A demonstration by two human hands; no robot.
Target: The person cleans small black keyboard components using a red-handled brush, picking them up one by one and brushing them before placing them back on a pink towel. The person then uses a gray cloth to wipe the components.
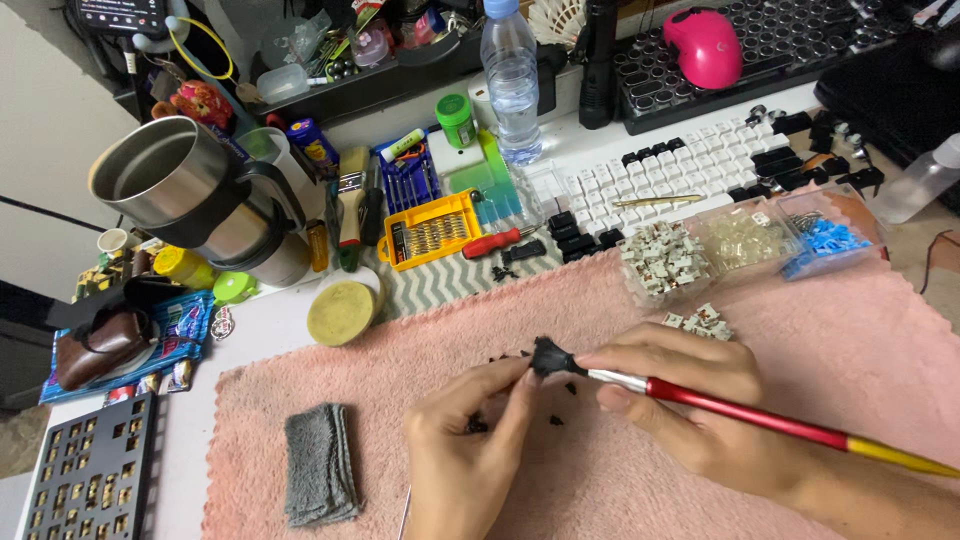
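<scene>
A: Item 1, your right hand (690, 400)?
B: Grip pinched on a brush (740, 407), red handle w/ yellow end, black bristles pointing left.
A: Item 2, left hand (470, 440)?
B: Fingertips pressed together on a small black part (548, 358), right at the bristles, above the pink towel (800, 330) on your desk.
A: Nearby?
B: Loose black bits (556, 420) on the towel; grey cloth (320, 478) to the left; clear box of grey switches (663, 262) behind.

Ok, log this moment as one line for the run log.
left hand: pinching small black part | right hand: holding red brush, bristles on part | surface: pink towel | nearby: grey cloth
</scene>
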